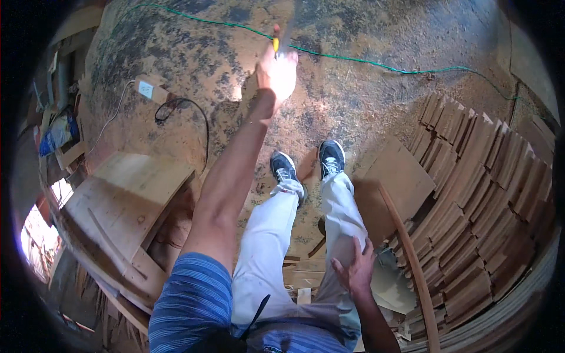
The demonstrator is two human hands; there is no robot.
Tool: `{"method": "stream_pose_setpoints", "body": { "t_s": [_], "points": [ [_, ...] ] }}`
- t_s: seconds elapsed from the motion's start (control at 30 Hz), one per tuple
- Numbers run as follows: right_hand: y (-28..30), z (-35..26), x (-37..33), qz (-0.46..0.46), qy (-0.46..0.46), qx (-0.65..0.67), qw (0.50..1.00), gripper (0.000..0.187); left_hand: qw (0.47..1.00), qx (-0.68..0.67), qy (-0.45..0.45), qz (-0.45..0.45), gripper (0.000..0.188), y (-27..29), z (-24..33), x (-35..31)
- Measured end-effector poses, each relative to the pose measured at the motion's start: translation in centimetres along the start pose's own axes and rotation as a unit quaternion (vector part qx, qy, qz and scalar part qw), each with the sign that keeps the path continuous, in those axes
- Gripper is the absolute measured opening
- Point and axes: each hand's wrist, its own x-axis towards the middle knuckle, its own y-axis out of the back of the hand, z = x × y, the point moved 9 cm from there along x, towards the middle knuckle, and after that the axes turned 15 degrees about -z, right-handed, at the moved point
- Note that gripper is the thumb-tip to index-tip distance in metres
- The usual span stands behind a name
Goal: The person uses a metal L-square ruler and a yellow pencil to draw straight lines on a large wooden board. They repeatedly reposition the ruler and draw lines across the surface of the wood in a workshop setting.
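My left arm stretches out ahead in a blue striped sleeve, and bright sunlight washes out my left hand (276,72). Its fingers are closed on a slim tool with a yellow part (275,45) and a grey, blade-like end (288,29). Glare and blur hide the tool's exact kind. It is held above the dusty floor, close to a green cord (329,56). My right hand (356,267) rests on my right leg near the knee, its fingers apart and nothing in it.
Stacked brown wooden strips (465,217) fill the right side, with a long curved strip (409,253) leaning beside a flat board (397,170). At left stand a plywood box (126,197) and a wooden block with a white outlet (145,89). A black cable (203,115) loops nearby.
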Motion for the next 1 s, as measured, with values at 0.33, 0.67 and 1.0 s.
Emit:
{"method": "stream_pose_setpoints", "body": {
  "t_s": [0.33,0.67,1.0],
  "points": [
    [1.6,-1.3,0.2,-0.002,-0.028,-0.012,1.0,0.089,0.976,0.202,0.023,0.078,0.037,-2.1,-11.3,-0.6],
    [1.9,-1.0,0.7,-0.026,-0.054,-0.014,0.998,0.091,0.982,0.161,-0.025,0.091,0.02,-3.1,-7.2,0.3],
    [1.4,-0.5,0.5,0.002,-0.028,-0.036,0.999,0.097,0.982,0.117,-0.054,0.139,0.034,-2.6,-6.9,1.2]
  ]
}}
